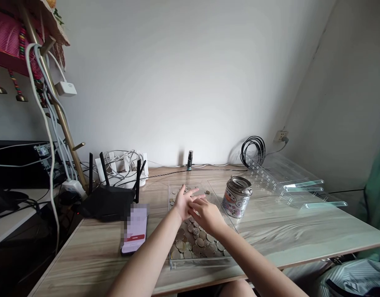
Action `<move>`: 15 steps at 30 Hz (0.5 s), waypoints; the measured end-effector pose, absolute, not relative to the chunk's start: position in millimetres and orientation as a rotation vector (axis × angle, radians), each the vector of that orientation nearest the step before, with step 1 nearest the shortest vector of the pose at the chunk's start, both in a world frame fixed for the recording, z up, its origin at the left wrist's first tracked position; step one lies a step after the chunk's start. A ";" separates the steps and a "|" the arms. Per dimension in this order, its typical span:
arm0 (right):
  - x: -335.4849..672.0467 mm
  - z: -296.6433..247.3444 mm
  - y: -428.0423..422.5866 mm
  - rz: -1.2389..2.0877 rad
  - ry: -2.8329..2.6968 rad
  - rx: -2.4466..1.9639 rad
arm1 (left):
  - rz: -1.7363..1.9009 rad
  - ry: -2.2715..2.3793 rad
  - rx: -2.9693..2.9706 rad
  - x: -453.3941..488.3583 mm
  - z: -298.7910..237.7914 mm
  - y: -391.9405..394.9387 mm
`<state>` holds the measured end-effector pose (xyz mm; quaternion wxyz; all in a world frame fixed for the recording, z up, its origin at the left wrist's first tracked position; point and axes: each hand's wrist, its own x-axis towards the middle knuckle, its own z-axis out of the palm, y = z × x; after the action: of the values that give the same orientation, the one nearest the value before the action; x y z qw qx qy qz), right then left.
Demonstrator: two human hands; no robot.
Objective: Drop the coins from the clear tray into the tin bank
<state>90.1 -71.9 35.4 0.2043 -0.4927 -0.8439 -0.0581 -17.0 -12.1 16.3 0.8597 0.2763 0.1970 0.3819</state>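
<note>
Coins (198, 243) heaped at 6 o'clock, just beneath both hands.
They fill the near end of the clear tray (190, 260), whose long axis runs 6 to 12. The right hand (207, 215), the nearer one, bunches its fingertips into the spread left hand (183, 203); whether it pinches a coin is unclear. Money tin (237, 196) at 2 o'clock.

Wood-grain table (289, 231): clear tray (193, 262) centre, tin (237, 196) just right, phone (134, 231) left, router (111, 202) behind phone, acrylic racks (289, 183) far right.

Home desk corner: router (111, 198), tangled cables (122, 163), phone (134, 229), coin tin (237, 196) on wood-look table (286, 231).
</note>
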 end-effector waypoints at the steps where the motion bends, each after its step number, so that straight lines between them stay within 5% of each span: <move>1: 85.1 29.4 -72.8 -0.185 -2.352 -1.355 | 0.798 0.389 0.582 -17.6 17.1 -12.1; 8: 130.7 62.4 -59.6 -0.305 -2.089 -1.386 | 0.775 0.296 0.691 -14.7 19.9 -19.5; 15: 210.0 126.0 -32.3 -0.288 -1.721 -2.294 | 1.054 0.476 0.649 -15.6 21.9 -18.1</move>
<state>210.0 -32.3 126.0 0.1292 -0.7892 -0.5921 -0.0991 -15.6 -18.1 21.9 0.7881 0.3011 0.2208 0.4893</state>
